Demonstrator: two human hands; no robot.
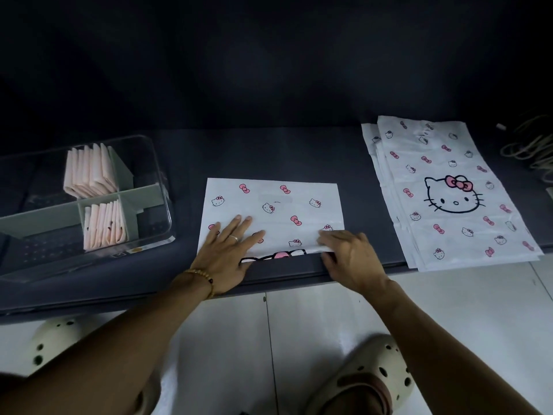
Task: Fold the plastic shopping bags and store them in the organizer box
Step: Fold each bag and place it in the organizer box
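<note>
A white plastic bag [275, 205] printed with pink bows and cat faces lies folded in half on the dark surface in front of me. My left hand [230, 253] presses flat on its near left part, fingers spread. My right hand [347, 256] pinches the bag's near right edge along the fold. To the right lies a stack of unfolded bags [449, 193] with the same print. At the left stands a clear organizer box [155, 163] with grey dividers, holding two rows of folded pink-white bags [89, 172].
The dark surface [269, 151] ends at a front edge just below my hands, with white floor tiles [299, 339] beneath. Coiled cords [532, 145] lie at the far right. My feet in cream perforated clogs [365, 381] stand on the floor.
</note>
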